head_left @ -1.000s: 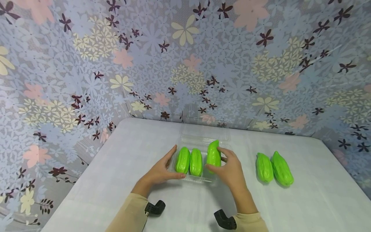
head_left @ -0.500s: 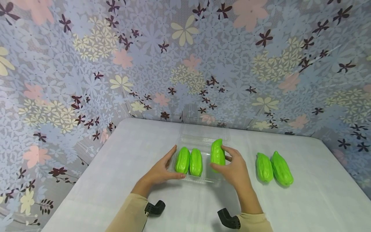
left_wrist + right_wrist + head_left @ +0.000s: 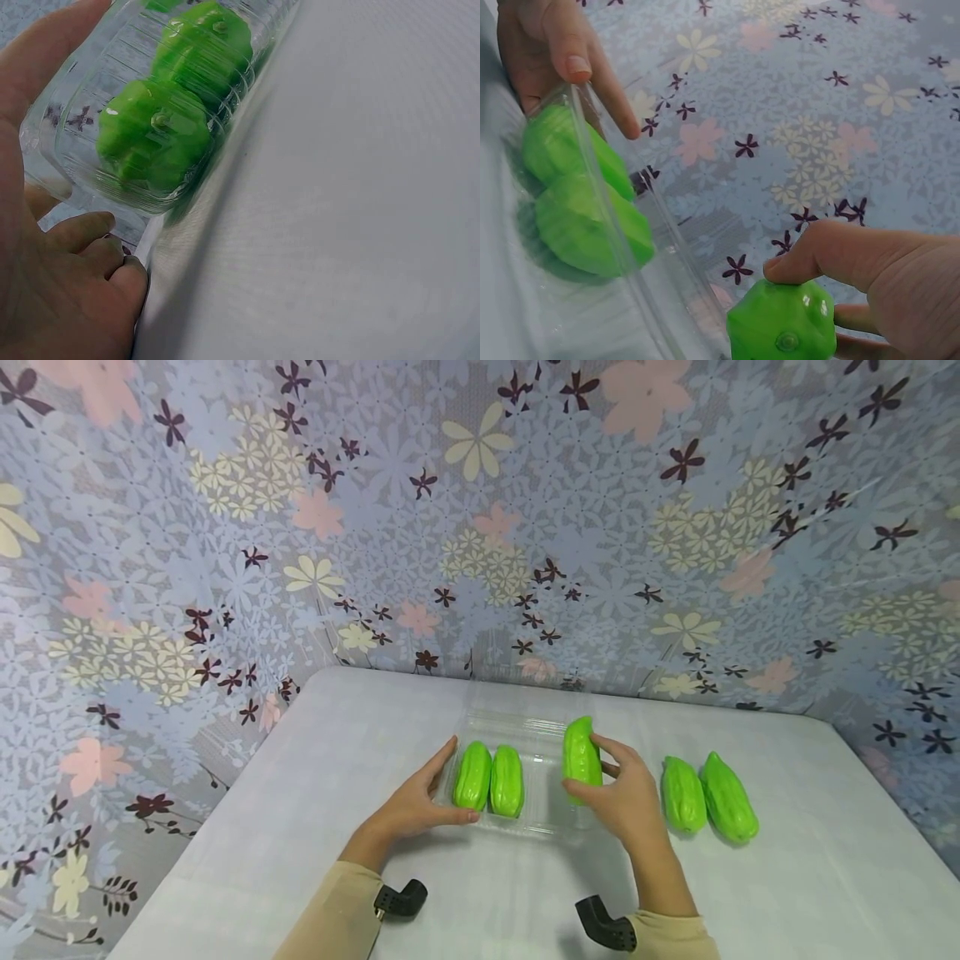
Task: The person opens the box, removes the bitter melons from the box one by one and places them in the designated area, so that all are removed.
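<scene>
Flowered wallpaper (image 3: 480, 527) closes off the far side of the scene, behind a desk (image 3: 225, 860) under a pale cover. At mid-desk sits a clear box (image 3: 543, 821), held at its left end by the left hand (image 3: 416, 802): thumb on the near side, a finger along the far side.

Two green fruits lie inside the box, in its left part: the left fruit (image 3: 472, 777) and the middle fruit (image 3: 507, 781), side by side, long axes running near to far.

The right hand (image 3: 628, 789) grasps a further item, the held fruit (image 3: 581, 756), between thumb and fingers from its right side. Its long axis also runs near to far, pointed end far. It is at the right end of the box; whether it touches the rim cannot be determined.

Key relation: a bare stretch of box separates the held fruit from the middle fruit, and their axes roughly agree.

Right of the right hand, on the desk, rest a shorter loose fruit (image 3: 683, 795) and an outer loose fruit (image 3: 730, 797), far ends leaning left. Of the two hands, the right is the nearer to both.
</scene>
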`<state>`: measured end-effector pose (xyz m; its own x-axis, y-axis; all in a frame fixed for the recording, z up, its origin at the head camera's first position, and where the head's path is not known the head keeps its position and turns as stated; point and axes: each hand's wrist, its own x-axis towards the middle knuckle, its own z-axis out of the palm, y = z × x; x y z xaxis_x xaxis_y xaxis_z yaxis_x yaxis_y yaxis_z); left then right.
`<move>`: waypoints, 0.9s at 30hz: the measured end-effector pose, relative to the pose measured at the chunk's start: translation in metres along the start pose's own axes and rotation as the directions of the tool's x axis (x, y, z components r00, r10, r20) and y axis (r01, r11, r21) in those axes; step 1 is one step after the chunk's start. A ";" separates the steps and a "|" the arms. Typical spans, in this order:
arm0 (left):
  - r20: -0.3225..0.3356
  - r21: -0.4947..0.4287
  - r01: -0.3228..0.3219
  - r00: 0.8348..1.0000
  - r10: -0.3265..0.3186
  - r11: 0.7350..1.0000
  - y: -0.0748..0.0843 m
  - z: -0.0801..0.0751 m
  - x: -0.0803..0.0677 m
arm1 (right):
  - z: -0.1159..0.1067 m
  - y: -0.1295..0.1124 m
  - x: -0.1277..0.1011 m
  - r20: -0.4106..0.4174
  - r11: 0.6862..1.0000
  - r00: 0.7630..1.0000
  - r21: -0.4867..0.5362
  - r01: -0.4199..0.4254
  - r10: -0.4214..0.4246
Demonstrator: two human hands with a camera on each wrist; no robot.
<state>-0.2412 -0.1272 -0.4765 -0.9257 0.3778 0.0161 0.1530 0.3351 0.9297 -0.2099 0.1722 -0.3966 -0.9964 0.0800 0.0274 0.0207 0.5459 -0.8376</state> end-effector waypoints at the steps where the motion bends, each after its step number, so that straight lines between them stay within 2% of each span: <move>1: 0.000 0.000 -0.001 1.000 0.001 1.000 0.000 0.000 0.000 | -0.001 0.001 0.000 -0.004 1.000 1.000 0.007 -0.004 0.004; 9: 0.002 -0.004 -0.005 1.000 0.005 1.000 -0.001 0.000 0.001 | -0.014 0.006 0.002 -0.006 0.998 0.999 0.045 -0.044 0.045; 27: -0.005 -0.007 -0.009 1.000 0.009 1.000 0.003 0.001 -0.002 | -0.037 0.018 0.004 -0.035 0.984 0.983 -0.002 -0.178 0.178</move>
<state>-0.2390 -0.1260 -0.4738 -0.9261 0.3763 0.0264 0.1589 0.3256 0.9321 -0.2103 0.2133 -0.3908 -0.9734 0.2048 -0.1032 0.1981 0.5244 -0.8281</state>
